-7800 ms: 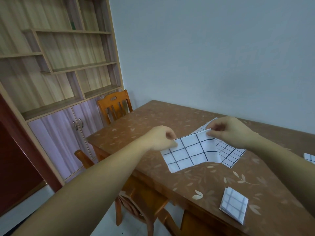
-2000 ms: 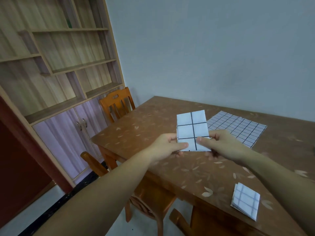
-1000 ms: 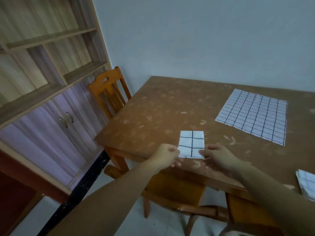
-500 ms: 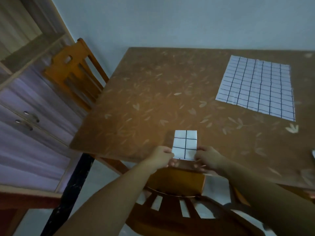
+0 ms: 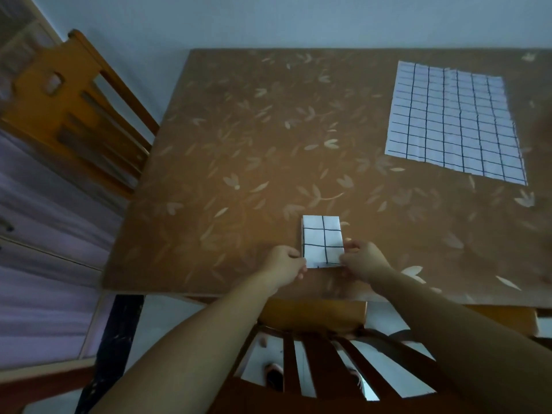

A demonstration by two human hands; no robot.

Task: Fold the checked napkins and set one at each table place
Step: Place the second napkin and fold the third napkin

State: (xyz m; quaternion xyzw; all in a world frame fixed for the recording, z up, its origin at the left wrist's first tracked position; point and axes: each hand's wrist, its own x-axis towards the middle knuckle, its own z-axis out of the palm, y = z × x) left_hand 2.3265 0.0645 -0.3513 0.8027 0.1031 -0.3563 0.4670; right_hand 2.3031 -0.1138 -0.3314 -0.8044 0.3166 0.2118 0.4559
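Note:
A small folded checked napkin (image 5: 322,240) lies flat on the brown leaf-patterned table (image 5: 254,162), close to the near edge. My left hand (image 5: 283,264) pinches its near left corner. My right hand (image 5: 363,261) pinches its near right corner. Both hands rest low on the tabletop. At the table's far right a second checked napkin (image 5: 454,121) lies fully spread out and flat.
A wooden chair (image 5: 322,363) stands directly below my arms, tucked against the near table edge. Another wooden chair (image 5: 68,106) stands at the table's left side. A cabinet with pale doors (image 5: 35,234) fills the far left.
Both hands have carried the folded napkin from mid-air down to the table near its front edge. The view has tilted downwards, and the napkin now lies flat above the near chair.

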